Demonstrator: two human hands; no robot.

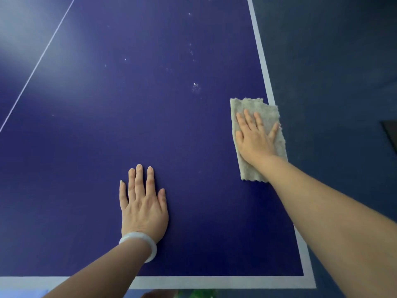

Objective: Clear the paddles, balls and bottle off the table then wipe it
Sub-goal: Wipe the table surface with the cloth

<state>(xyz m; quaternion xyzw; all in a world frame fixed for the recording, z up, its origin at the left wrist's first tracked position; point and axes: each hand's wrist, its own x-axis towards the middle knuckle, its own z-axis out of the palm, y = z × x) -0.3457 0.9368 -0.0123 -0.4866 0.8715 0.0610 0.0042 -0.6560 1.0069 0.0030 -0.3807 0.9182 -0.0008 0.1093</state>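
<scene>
At the right edge of the table [107, 147], near the corner, the right hand [254, 138] lies flat on a folded beige cloth [253, 104]. Its fingers are straight and spread, pressing the cloth down rather than gripping it, and the cloth's right side lies over the white side line [263, 61]. The left hand [142, 209], a pale bangle [139, 239] at its wrist, rests flat and relaxed on the blue top nearer the middle, holding nothing, likely as a brace. The step in hand looks like the wipe, the clearing apparently done. White specks [195, 86] lie ahead of the cloth and a little to its left, the thickest cluster just beyond its far edge, with more farther up. To do this well, the palm should press evenly over the whole cloth so no corner rides up. Long overlapping strokes should run up through the specks, working from the side line towards the centre line [43, 54]. Sweeping grit off the edge beats smearing it about, and refolding to a fresh face would help once the cloth loads up. The left hand should shift along so it never covers an unwiped patch.
</scene>
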